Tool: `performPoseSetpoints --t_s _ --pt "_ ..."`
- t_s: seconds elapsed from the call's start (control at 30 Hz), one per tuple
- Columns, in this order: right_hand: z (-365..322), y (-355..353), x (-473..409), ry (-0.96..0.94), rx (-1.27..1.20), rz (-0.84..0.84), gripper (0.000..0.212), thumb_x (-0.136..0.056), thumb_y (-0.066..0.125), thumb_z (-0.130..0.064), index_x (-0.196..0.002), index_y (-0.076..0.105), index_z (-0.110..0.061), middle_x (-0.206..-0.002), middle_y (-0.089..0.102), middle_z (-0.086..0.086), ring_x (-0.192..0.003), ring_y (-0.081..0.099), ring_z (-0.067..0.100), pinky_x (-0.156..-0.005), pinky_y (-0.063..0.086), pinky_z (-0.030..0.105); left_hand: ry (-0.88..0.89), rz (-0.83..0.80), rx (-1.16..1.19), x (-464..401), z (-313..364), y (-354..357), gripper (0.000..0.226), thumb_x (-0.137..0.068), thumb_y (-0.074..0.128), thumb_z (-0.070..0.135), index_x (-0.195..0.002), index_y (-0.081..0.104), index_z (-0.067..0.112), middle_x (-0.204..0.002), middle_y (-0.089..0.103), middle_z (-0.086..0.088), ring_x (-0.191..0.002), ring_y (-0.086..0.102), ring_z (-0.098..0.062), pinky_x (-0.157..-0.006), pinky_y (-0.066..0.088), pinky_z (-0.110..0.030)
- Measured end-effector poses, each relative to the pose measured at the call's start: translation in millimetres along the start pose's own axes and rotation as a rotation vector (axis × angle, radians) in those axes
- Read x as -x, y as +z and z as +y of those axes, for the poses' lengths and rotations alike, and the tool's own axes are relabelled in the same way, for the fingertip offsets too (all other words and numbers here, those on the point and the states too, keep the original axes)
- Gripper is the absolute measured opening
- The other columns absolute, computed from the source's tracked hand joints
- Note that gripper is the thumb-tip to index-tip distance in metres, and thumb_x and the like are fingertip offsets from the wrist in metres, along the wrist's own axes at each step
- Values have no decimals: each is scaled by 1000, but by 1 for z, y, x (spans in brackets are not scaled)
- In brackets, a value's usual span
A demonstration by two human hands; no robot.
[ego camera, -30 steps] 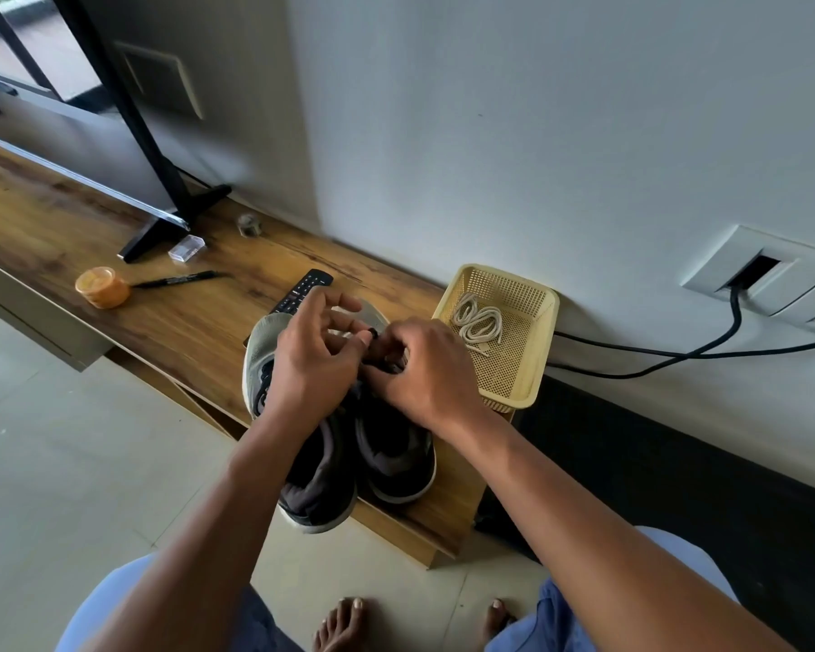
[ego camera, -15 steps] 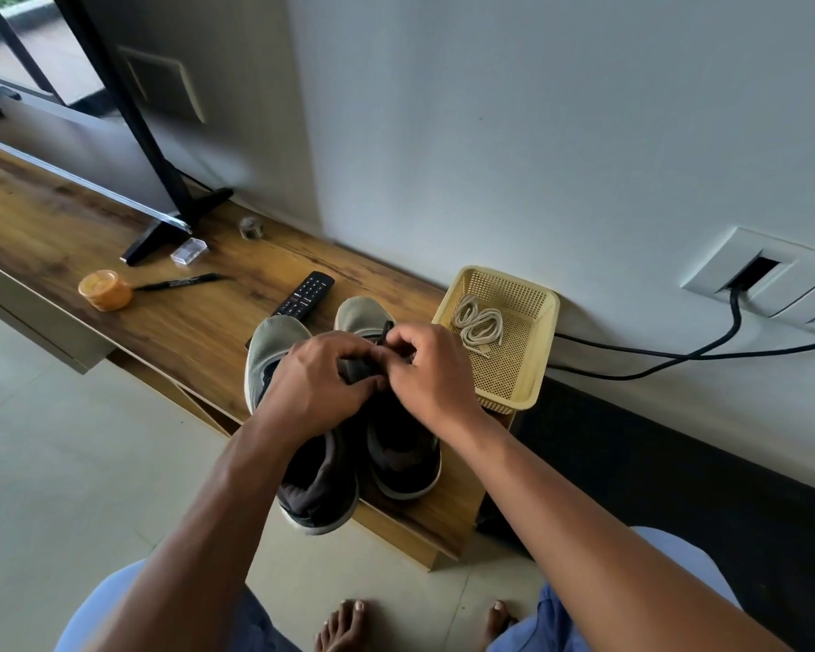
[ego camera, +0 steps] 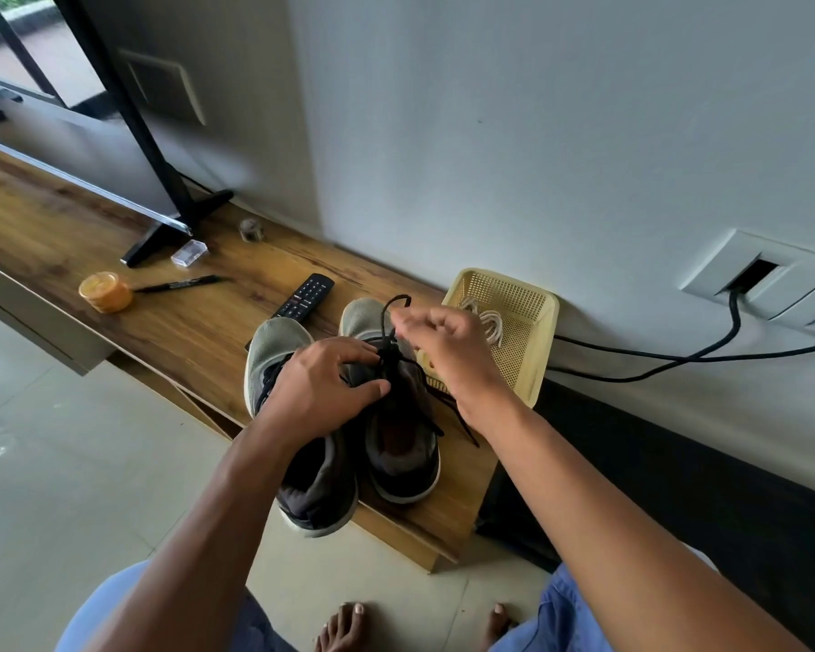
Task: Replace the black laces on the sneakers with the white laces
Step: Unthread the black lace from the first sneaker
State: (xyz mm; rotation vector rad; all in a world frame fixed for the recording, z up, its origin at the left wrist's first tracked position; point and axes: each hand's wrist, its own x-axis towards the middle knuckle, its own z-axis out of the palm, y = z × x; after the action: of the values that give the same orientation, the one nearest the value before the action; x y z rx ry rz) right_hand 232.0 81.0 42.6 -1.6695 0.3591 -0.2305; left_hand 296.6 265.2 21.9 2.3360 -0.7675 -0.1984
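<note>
You're on the unlacing step: your right hand [ego camera: 448, 343] pinches the black lace [ego camera: 393, 317], I think, pulling a loop up from the right sneaker [ego camera: 396, 416]; your left hand [ego camera: 318, 392] steadies its tongue, fingers spread. Next, draw it through the eyelets. The white laces [ego camera: 488, 320] wait in the basket [ego camera: 537, 331] beside that sneaker.

Two sneakers [ego camera: 349, 416], one basket [ego camera: 532, 369], one remote [ego camera: 304, 295].
</note>
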Motion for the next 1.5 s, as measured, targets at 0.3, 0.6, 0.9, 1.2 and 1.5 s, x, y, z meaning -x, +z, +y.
performPoseSetpoints --t_s 0.3,0.6,0.9,1.2,1.5 --pt "17 20 3 -178 796 39 32 -76 77 -64 -88 79 -35 -98 66 -9 -101 59 20 -91 48 38 45 19 8 1 1 -1 34 -82 83 23 -115 80 29 -117 70 20 -108 57 9 -85 33 3" --pt "14 15 4 -285 919 -46 26 -86 75 -34 -111 79 -35 -109 62 -2 -108 52 27 -96 47 43 49 -62 35 -1 -3 -6 67 -63 73 66 -122 76 34 -123 65 22 -111 54 10 -88 32 2" --pt "20 21 4 -414 947 39 10 -85 77 -28 -95 76 -25 -107 54 -5 -105 48 22 -90 47 43 45 -28 -2 0 1 -3 47 -78 86 48 -121 76 33 -116 61 27 -109 53 6 -91 40 -16" --pt "4 8 -9 -207 267 184 14 -98 62 -18 -89 67 -28 -106 60 1 -100 56 15 -91 45 30 -34 -57 -36 0 -4 1 58 -76 85 57 -127 72 33 -139 61 17 -126 55 -4 -104 42 -28" --pt "9 -1 -10 -110 330 236 29 -83 64 -6 -101 71 -28 -100 65 -9 -96 57 8 -89 50 37 -50 -70 -10 -1 -3 -1 59 -79 84 55 -130 72 28 -142 61 13 -124 52 -2 -103 39 -26"
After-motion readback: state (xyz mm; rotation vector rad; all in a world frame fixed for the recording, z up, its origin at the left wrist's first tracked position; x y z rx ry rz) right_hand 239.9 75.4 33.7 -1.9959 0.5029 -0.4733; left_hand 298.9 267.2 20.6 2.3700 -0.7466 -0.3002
